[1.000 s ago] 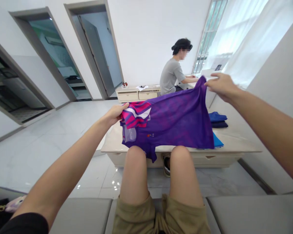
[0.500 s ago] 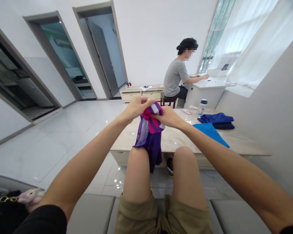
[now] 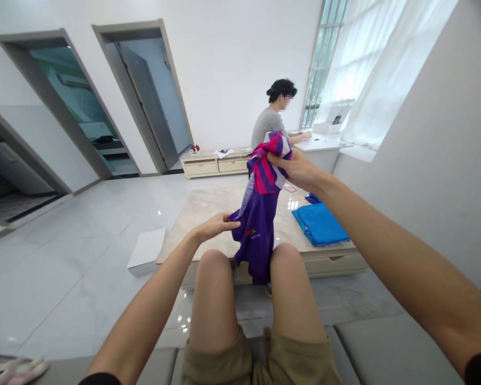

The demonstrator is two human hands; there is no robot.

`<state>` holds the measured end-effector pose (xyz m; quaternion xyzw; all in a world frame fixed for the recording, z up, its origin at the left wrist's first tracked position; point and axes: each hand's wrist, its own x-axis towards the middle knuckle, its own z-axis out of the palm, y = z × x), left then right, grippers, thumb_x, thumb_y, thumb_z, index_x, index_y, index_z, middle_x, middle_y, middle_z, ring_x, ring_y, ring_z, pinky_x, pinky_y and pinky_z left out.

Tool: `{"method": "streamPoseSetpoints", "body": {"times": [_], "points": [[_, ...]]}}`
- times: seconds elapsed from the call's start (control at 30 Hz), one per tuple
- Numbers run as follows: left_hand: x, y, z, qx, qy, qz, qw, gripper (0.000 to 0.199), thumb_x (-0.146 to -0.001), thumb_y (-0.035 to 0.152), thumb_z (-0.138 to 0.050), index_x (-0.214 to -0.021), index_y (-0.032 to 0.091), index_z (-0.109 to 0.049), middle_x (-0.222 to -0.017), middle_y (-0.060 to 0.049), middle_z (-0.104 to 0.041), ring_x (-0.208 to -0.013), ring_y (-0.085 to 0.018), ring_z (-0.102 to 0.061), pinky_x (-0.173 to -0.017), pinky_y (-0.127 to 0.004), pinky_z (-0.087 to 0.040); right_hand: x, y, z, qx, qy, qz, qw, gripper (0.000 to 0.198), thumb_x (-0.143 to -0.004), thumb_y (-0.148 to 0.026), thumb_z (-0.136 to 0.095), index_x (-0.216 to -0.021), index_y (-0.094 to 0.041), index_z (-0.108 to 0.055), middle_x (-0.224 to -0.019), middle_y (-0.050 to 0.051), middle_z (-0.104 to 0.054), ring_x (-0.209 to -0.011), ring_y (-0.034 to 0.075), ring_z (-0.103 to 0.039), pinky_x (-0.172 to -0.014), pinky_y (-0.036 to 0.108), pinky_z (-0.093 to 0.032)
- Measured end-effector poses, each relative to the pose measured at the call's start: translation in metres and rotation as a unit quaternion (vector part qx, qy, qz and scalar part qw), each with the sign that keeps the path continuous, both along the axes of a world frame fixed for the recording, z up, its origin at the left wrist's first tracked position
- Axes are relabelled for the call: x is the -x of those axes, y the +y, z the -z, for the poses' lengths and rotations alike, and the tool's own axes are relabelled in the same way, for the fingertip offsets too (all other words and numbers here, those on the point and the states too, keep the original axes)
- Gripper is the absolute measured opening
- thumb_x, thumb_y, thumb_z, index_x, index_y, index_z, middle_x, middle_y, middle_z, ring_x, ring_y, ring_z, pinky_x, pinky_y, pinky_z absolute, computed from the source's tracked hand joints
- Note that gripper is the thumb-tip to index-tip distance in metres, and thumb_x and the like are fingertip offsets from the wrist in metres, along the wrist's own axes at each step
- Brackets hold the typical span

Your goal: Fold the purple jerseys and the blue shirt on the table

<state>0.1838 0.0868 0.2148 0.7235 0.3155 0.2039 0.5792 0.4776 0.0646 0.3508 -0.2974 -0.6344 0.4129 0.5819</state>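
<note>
The purple shirt (image 3: 261, 211) partly hides (lower down) the person (image 3: 265, 122) beyond.

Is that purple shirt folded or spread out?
Neither: the purple shirt hangs bunched. The right hand grips its gathered striped part, and the left hand pinches an edge lower down.

The view is lit brightly, and strong light is let in by the window (image 3: 329, 37) on the right. The white curtain (image 3: 379, 64) is made to glow so much that its folds are nearly washed out. Shiny white spots are thrown on the floor (image 3: 92, 267) and the counter (image 3: 204, 214). The doorways (image 3: 74, 107) on the left are kept dimmer. Straight lines are tipped and stretched near the edges, and the top right corner is darkened. The small writing (image 3: 256, 235) on the purple shirt (image 3: 261, 214) is too blurred to be read.
</note>
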Motion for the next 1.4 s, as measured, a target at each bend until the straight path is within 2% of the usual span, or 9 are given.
{"method": "streamPoseSetpoints", "body": {"times": [0.27, 0.4, 0.57, 0.7, 0.83, 0.97, 1.13, 1.27, 1.4], "points": [[0.011, 0.016, -0.048, 0.015, -0.055, -0.028, 0.998, 0.064, -0.069, 0.059, -0.100, -0.120, 0.024, -0.084, -0.126, -0.010, -0.083, -0.116, -0.031, -0.076, -0.105, -0.042, -0.058, -0.061, 0.001, 0.016, 0.028, 0.070, 0.030, 0.997, 0.052, -0.067, -0.054, -0.106, -0.100, -0.025, -0.079, -0.102, 0.003, -0.085, -0.119, 0.032, -0.078, -0.115, 0.051, -0.060], [0.016, 0.019, -0.077, -0.017, -0.004, -0.084, 0.996, 0.060, -0.066, 0.061, -0.100, -0.107, 0.020, -0.083, -0.106, -0.011, -0.084, -0.099, -0.029, -0.078, -0.092, -0.039, -0.062, -0.081, 0.005, 0.043, 0.042, 0.067, 0.015, 0.997, 0.053, -0.064, -0.052, -0.106, -0.103, -0.026, -0.081, -0.107, 0.004, -0.086, -0.118, 0.031, -0.078, -0.114, 0.052, -0.060], [0.000, 0.027, -0.095, -0.171, -0.054, -0.241, 0.954, 0.064, -0.058, 0.064, -0.101, -0.092, 0.019, -0.071, -0.083, -0.001, -0.074, -0.075, -0.018, -0.068, -0.070, -0.028, -0.055, -0.139, 0.005, 0.103, 0.167, -0.185, -0.007, 0.968, 0.045, -0.059, -0.045, -0.105, -0.090, -0.022, -0.081, -0.095, 0.005, -0.085, -0.097, 0.029, -0.079, -0.096, 0.047, -0.065], [-0.017, 0.023, -0.103, -0.231, -0.009, -0.245, 0.942, 0.058, -0.062, 0.062, -0.098, -0.092, 0.020, -0.071, -0.082, -0.002, -0.074, -0.075, -0.019, -0.067, -0.069, -0.028, -0.054, -0.171, 0.000, 0.149, 0.169, -0.294, 0.125, 0.932, 0.043, -0.057, -0.040, -0.103, -0.085, -0.020, -0.079, -0.091, 0.008, -0.082, -0.088, 0.027, -0.077, -0.086, 0.042, -0.065], [-0.036, 0.013, -0.109, -0.277, 0.040, -0.176, 0.944, 0.042, -0.071, 0.055, -0.091, -0.088, 0.019, -0.075, -0.087, -0.005, -0.078, -0.087, -0.023, -0.072, -0.084, -0.034, -0.058, -0.119, -0.006, 0.178, 0.108, -0.271, 0.149, 0.945, 0.049, -0.074, -0.047, -0.096, -0.110, -0.020, -0.078, -0.118, 0.014, -0.080, -0.107, 0.031, -0.076, -0.097, 0.046, -0.064], [-0.051, 0.013, -0.120, -0.304, 0.028, -0.162, 0.938, 0.035, -0.074, 0.048, -0.088, -0.089, 0.019, -0.075, -0.093, -0.007, -0.081, -0.094, -0.025, -0.075, -0.093, -0.038, -0.059, -0.028, -0.006, 0.210, 0.054, -0.267, 0.100, 0.957, 0.084, -0.074, -0.052, -0.098, -0.146, -0.025, -0.065, -0.147, 0.017, -0.068, -0.131, 0.036, -0.068, -0.111, 0.053, -0.057], [-0.045, 0.009, -0.150, -0.329, -0.011, -0.164, 0.930, 0.038, -0.074, 0.048, -0.090, -0.093, 0.019, -0.075, -0.098, -0.008, -0.082, -0.097, -0.025, -0.076, -0.094, -0.038, -0.060, 0.027, 0.016, 0.241, 0.032, -0.212, 0.122, 0.969, 0.091, -0.077, -0.032, -0.093, -0.158, -0.028, -0.052, -0.146, 0.014, -0.068, -0.139, 0.034, -0.063, -0.119, 0.057, -0.050], [-0.019, -0.003, -0.172, -0.316, -0.020, -0.173, 0.932, 0.046, -0.070, 0.054, -0.095, -0.093, 0.019, -0.075, -0.096, -0.006, -0.081, -0.094, -0.023, -0.075, -0.089, -0.036, -0.060, 0.031, 0.024, 0.227, 0.060, -0.133, 0.107, 0.984, 0.081, -0.087, -0.039, -0.084, -0.160, -0.026, -0.051, -0.148, 0.016, -0.068, -0.144, 0.032, -0.061, -0.121, 0.058, -0.048], [0.003, -0.016, -0.180, -0.291, -0.038, -0.202, 0.934, 0.054, -0.066, 0.059, -0.098, -0.093, 0.019, -0.075, -0.094, -0.005, -0.079, -0.090, -0.022, -0.073, -0.085, -0.034, -0.061, 0.051, 0.019, 0.194, 0.056, -0.086, -0.001, 0.995, 0.084, -0.078, -0.045, -0.092, -0.154, -0.032, -0.060, -0.153, 0.009, -0.069, -0.146, 0.033, -0.059, -0.118, 0.053, -0.052]]}}
